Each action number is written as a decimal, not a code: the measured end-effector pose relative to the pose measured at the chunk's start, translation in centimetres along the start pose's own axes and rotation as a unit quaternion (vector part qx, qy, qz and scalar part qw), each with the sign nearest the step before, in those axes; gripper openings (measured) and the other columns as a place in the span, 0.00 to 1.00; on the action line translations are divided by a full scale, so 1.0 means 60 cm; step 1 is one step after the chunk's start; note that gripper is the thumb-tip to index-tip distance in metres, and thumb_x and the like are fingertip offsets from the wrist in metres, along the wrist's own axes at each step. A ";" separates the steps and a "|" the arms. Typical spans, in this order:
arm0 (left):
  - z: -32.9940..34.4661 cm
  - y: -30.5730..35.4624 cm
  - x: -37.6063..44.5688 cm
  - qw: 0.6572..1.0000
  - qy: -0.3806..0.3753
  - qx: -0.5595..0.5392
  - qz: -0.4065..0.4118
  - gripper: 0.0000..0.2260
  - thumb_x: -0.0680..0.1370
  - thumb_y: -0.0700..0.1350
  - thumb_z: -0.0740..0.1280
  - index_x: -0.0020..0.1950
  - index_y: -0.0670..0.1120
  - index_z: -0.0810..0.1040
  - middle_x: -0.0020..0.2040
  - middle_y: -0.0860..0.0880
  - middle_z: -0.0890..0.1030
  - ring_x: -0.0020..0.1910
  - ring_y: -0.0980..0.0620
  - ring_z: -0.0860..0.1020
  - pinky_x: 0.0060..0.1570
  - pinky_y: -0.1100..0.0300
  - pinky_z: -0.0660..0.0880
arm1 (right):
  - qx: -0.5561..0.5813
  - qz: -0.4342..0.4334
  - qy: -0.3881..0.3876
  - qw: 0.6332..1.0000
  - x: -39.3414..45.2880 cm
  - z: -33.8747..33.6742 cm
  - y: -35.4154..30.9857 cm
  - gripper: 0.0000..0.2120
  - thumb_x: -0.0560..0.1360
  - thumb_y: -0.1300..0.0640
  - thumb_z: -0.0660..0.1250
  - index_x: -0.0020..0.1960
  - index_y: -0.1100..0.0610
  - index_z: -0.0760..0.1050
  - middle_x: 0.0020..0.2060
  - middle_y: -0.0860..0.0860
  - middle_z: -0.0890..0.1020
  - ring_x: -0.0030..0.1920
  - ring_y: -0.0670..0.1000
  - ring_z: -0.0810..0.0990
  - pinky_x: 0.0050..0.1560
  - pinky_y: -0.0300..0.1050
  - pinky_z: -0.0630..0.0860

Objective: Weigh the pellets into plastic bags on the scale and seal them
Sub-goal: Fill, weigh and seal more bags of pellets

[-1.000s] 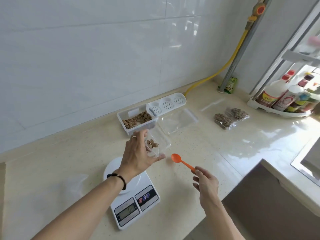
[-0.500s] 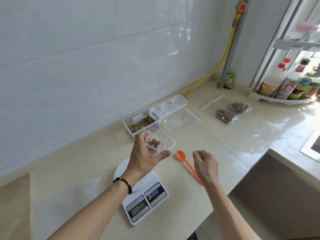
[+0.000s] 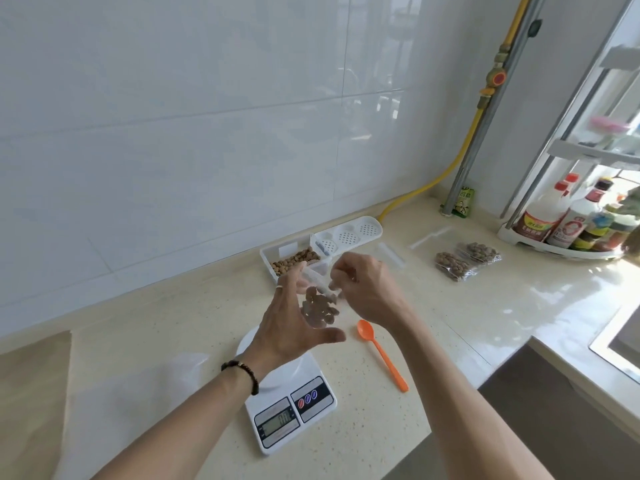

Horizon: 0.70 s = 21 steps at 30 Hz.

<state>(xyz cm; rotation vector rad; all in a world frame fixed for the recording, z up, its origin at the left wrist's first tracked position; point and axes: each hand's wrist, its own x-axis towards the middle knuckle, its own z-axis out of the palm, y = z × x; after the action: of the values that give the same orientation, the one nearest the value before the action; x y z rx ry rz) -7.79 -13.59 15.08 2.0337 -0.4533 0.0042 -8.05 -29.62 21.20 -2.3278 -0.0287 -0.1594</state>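
A clear plastic bag (image 3: 320,304) with brown pellets hangs in the air above the white scale (image 3: 289,407). My left hand (image 3: 291,320) holds the bag from the left, fingers at its top and thumb spread below it. My right hand (image 3: 367,289) pinches the bag's top edge from the right. Behind them a white box of pellets (image 3: 291,259) stands by the wall with its lid (image 3: 349,233) open. The orange spoon (image 3: 381,353) lies on the counter right of the scale. Two filled bags (image 3: 465,259) lie further right.
Empty clear bags (image 3: 391,254) lie behind my right hand, and another clear bag (image 3: 183,362) lies left of the scale. A rack of sauce bottles (image 3: 568,223) stands at the far right. The counter edge (image 3: 485,368) drops away at the lower right.
My right hand let go of the orange spoon, which now lies on the counter, and rose to the bag's top. The left hand lifted the bag higher above the scale.
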 end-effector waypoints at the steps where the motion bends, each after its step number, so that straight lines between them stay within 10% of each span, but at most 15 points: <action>1: -0.008 -0.006 -0.002 1.000 -0.007 0.009 0.000 0.48 0.57 0.69 0.74 0.71 0.56 0.57 0.61 0.58 0.69 0.57 0.64 0.72 0.49 0.72 0.70 | 0.015 -0.011 -0.005 1.000 -0.001 0.000 -0.003 0.11 0.77 0.61 0.61 0.38 0.51 0.73 0.35 0.47 0.83 0.36 0.51 0.82 0.38 0.52 0.80; 7: -0.050 -0.074 -0.011 0.993 -0.046 -0.012 -0.109 0.02 0.79 0.47 0.66 0.47 0.50 0.77 0.42 0.54 0.81 0.43 0.57 0.80 0.50 0.52 0.78 | 0.118 -0.001 0.018 0.993 0.006 0.009 -0.001 0.08 0.79 0.62 0.59 0.42 0.56 0.73 0.37 0.51 0.83 0.35 0.49 0.83 0.39 0.55 0.80; 13: -0.075 -0.119 -0.016 0.990 -0.031 0.051 -0.129 0.06 0.78 0.40 0.67 0.41 0.49 0.78 0.36 0.53 0.82 0.36 0.61 0.80 0.38 0.65 0.76 | 0.119 0.075 -0.039 0.989 0.006 0.064 0.052 0.04 0.79 0.57 0.66 0.45 0.53 0.76 0.40 0.52 0.82 0.38 0.49 0.82 0.40 0.45 0.80; 21: -0.076 -0.201 0.012 0.973 -0.055 0.137 -0.175 0.03 0.77 0.42 0.68 0.47 0.49 0.80 0.45 0.54 0.82 0.48 0.56 0.80 0.51 0.58 0.77 | 0.176 0.278 -0.071 0.941 -0.004 0.172 0.159 0.06 0.78 0.60 0.68 0.45 0.61 0.80 0.38 0.57 0.85 0.36 0.52 0.84 0.40 0.45 0.82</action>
<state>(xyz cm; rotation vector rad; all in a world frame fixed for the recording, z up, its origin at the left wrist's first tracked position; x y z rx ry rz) -2.45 -4.87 7.24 2.3707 -0.1611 -0.2747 -6.53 -28.75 7.23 -1.8990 0.4865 0.2787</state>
